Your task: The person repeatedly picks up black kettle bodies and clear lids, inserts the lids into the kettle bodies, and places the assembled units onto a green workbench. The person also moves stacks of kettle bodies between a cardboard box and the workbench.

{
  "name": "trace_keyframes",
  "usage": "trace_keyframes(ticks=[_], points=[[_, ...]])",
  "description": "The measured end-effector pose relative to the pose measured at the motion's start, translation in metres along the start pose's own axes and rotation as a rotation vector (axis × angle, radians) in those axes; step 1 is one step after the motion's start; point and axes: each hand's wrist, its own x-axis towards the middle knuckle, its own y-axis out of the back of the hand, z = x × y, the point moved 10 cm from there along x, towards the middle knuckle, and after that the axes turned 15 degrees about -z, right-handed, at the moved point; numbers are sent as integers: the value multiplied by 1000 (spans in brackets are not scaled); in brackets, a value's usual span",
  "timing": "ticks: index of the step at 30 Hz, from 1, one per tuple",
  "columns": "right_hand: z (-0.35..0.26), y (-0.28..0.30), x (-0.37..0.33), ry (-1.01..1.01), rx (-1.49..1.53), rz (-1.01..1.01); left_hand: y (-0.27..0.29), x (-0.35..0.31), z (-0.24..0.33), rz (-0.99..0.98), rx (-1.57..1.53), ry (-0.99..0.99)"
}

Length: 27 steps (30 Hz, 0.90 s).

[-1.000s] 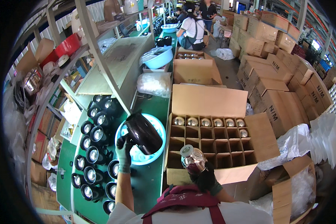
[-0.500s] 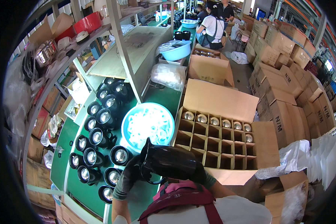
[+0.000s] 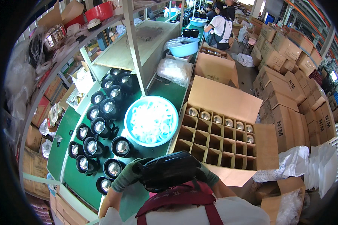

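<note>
A glossy black jug point(image 3: 172, 170) lies sideways in front of my chest, held between both hands. My left hand point(image 3: 128, 174), in a grey-green glove, is closed round its left end. At the right end my right hand point(image 3: 205, 175), gloved the same, grips it; the jug hides part of its fingers. Several black jugs point(image 3: 92, 146) with silvery insides stand left of my hands on the green workbench point(image 3: 69, 131). Just beyond the held jug is a light blue basin point(image 3: 127, 122) of white ring-like parts, partly washed out by glare.
To the right sits an open divided carton point(image 3: 229, 175) with several silvery rounded pieces point(image 3: 205, 115) in its far cells. A metal post point(image 3: 135, 48) rises behind the basin. Stacked cartons point(image 3: 285, 120) line the right side. People point(image 3: 221, 28) work farther off.
The jug has turned in my hands, so its pointed spout and handle no longer show. My left hand has shifted slightly. The whole view has moved a little.
</note>
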Motion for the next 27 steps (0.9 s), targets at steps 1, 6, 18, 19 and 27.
trace_keyframes(ticks=[1,6,18,19,27], points=[[0,-1,-2,-10,-21,0,-6,-5,16,9,110,-10],[-15,-3,-4,-22,-157,19,-12,-13,51,43,694,-142],[-27,0,-4,-83,-481,-16,-25,-87,50,207,832,-328],[-34,-11,0,-77,-614,-31,-27,-95,44,213,901,-318],[-29,-81,71,-72,-797,-169,4,-144,-122,795,192,-355]])
